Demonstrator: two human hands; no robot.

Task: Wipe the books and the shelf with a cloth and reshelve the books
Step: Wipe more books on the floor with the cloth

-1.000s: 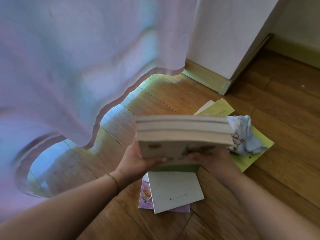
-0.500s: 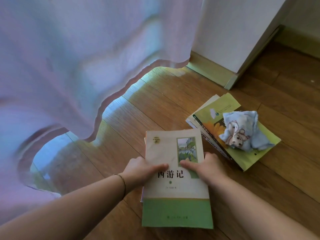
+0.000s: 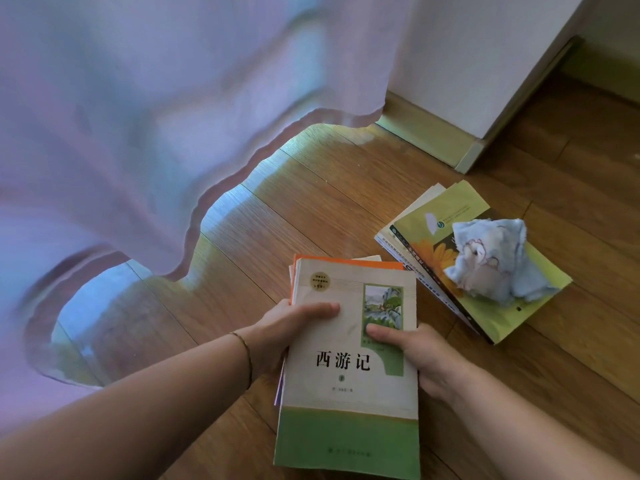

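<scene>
A stack of books lies on the wooden floor in front of me, topped by a cream and green book (image 3: 349, 393) with Chinese characters; an orange book (image 3: 332, 259) peeks out beneath it. My left hand (image 3: 294, 323) grips the stack's left edge, thumb on the cover. My right hand (image 3: 415, 355) grips the right edge, thumb on the cover picture. To the right, a second pile of books (image 3: 485, 317) with a yellow-green cover lies on the floor. A crumpled pale blue cloth (image 3: 491, 261) with a cartoon print sits on that pile.
A sheer lilac curtain (image 3: 156, 133) hangs over the left and upper view, its hem brushing the floor. A white wall corner with a skirting board (image 3: 467, 157) stands at the upper right. Bare wooden floor (image 3: 311, 188) stretches between curtain and books.
The stack was held up edge-on a second ago; it has come down flat onto the books on the floor, cover facing up. Both hands stay on its sides.
</scene>
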